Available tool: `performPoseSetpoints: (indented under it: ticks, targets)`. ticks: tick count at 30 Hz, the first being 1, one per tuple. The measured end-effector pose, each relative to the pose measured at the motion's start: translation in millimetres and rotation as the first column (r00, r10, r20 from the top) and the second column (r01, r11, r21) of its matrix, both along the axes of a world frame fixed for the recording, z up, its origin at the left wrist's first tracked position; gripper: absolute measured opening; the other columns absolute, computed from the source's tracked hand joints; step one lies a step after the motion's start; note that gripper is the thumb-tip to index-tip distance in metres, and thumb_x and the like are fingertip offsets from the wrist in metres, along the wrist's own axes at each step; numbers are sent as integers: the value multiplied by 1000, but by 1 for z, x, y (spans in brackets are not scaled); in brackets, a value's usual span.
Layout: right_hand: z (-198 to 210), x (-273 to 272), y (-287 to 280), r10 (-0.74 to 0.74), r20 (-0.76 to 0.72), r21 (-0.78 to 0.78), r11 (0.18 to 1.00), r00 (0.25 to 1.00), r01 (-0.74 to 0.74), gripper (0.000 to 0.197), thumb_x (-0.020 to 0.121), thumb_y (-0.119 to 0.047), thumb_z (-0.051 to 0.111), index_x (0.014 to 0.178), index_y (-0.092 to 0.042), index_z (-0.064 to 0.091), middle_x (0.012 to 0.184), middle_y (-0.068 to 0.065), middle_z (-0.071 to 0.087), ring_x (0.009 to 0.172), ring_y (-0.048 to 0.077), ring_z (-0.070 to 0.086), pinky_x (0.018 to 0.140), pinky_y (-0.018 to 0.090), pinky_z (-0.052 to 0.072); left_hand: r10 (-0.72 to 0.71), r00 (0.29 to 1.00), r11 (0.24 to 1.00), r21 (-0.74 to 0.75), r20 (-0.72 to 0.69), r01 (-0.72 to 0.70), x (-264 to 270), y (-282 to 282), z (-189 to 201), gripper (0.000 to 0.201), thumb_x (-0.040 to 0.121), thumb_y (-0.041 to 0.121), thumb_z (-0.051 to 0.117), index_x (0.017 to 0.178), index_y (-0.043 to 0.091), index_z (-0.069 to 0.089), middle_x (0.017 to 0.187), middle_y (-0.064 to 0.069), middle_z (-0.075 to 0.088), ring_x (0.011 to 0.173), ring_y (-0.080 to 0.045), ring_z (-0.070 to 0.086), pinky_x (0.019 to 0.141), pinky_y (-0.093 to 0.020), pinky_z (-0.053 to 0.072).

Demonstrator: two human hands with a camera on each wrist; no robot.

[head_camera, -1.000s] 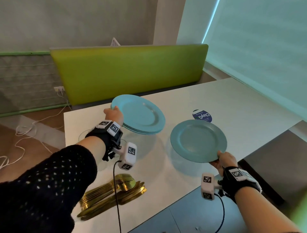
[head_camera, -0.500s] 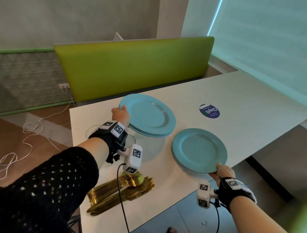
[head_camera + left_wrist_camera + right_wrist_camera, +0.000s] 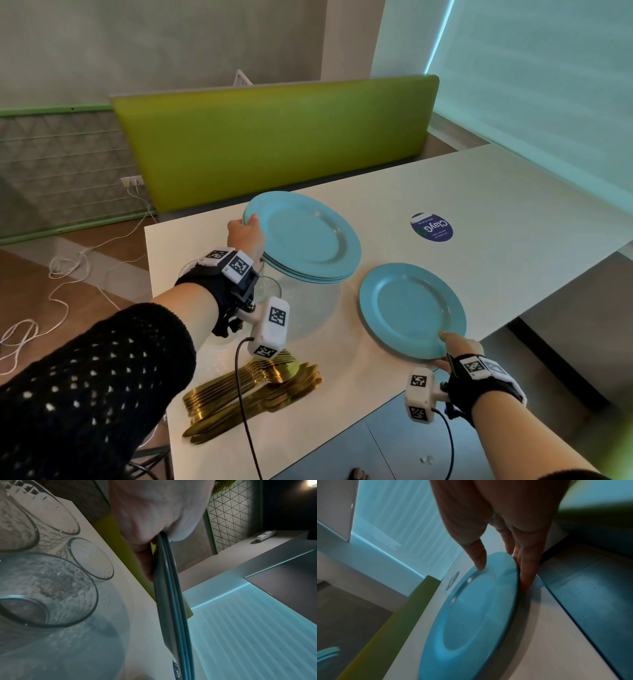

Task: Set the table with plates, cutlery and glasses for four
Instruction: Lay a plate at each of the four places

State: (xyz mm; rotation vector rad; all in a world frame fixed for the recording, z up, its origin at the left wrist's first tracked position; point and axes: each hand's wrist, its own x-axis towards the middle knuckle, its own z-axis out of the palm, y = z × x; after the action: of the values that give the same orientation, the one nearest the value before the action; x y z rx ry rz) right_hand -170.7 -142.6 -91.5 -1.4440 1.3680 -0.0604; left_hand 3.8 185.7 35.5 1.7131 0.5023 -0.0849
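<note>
1. While thumb and fingers of the right hand [image 3: 457,354] pinch its near rim, a single plate [image 3: 411,308] is being laid at the lower right of the head view.
2. Three stacked plates [image 3: 303,236] are gripped, raised, by the left hand [image 3: 245,236].
3. Glasses [image 3: 51,574] and gold cutlery [image 3: 253,394], bottom centre, remain undistributed; placing is judged barely begun.

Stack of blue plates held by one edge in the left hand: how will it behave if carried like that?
The plate stack looks rigid, so it should not flex. Held off the table by one rim in the left hand, it is probably heavy on the far side. The glossy plates may slide on one another if tilted.
</note>
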Motion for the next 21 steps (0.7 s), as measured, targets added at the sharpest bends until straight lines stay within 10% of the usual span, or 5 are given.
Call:
performPoseSetpoints:
  ticks: [11, 17, 21]
  targets:
    - [50, 10, 17, 146, -272, -224, 952, 951, -210, 47, 77, -23, 60, 119, -4, 53, 117, 21, 60, 102, 35, 60, 83, 35, 48, -112, 993, 994, -9, 23, 112, -3, -6, 1, 48, 96, 35, 38, 128, 1, 47, 121, -17, 60, 109, -34, 60, 91, -37, 48]
    - [92, 36, 23, 307, -101, -247, 914, 946, -322, 38, 90, -18, 55, 121, 4, 55, 113, 22, 61, 104, 35, 60, 74, 37, 47, -157, 987, 984, -86, 28, 159, -7, -22, 5, 54, 85, 44, 40, 123, 7, 50, 114, -15, 64, 102, -35, 63, 94, -49, 50]
    - [118, 48, 37, 297, 177, -113, 953, 938, -281, 18, 94, -19, 52, 82, -7, 53, 73, 8, 47, 59, 20, 49, 45, 27, 48, -196, 979, 972, -122, 55, 201, -2, -41, 0, 65, 73, 51, 39, 118, 7, 52, 109, -16, 65, 99, -35, 64, 93, -50, 51]
